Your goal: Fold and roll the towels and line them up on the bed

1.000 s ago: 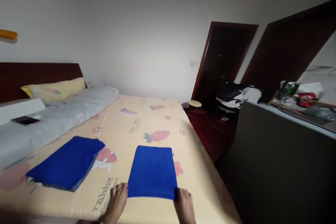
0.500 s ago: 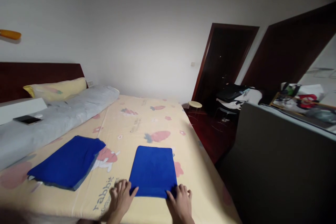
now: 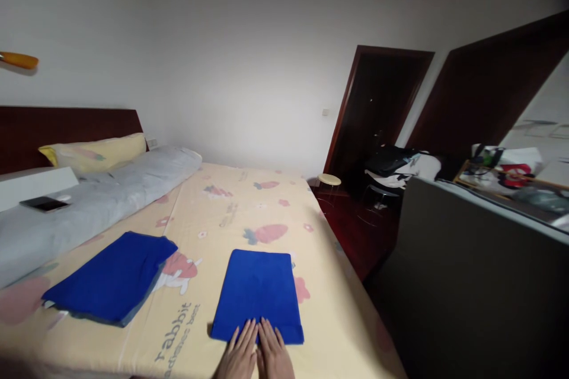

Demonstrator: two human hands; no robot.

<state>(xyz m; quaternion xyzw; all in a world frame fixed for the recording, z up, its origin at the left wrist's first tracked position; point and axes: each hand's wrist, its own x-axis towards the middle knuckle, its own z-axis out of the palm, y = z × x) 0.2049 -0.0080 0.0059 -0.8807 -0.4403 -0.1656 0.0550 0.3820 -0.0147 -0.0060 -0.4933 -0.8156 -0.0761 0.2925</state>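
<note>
A folded blue cloth (image 3: pixel 256 285) lies flat on the bed in front of me, a neat near-square. My left hand (image 3: pixel 240 350) rests with its fingers stretched out over the cloth's near edge. Right beside it, my right hand (image 3: pixel 272 348) lies flat on the same edge, fingers extended. The two hands touch or nearly touch at the middle. Further left, a second blue cloth (image 3: pixel 113 277) lies at a slant, its grey edge and a pale tag showing at the near side.
The bed (image 3: pixel 240 207) has a cream sheet with radish and rabbit prints. A grey quilt (image 3: pixel 128 180), a yellow pillow (image 3: pixel 102 154) and a dark phone-like device (image 3: pixel 44 204) are at the left. A dark panel (image 3: pixel 466 278) stands to the right, with a wooden stool (image 3: pixel 329 180) beyond the bed.
Both hands have left the cloth's near corners and come together at the middle of its near edge, fingers now flat. The cloth's near edge looks slightly wider and closer to me.
</note>
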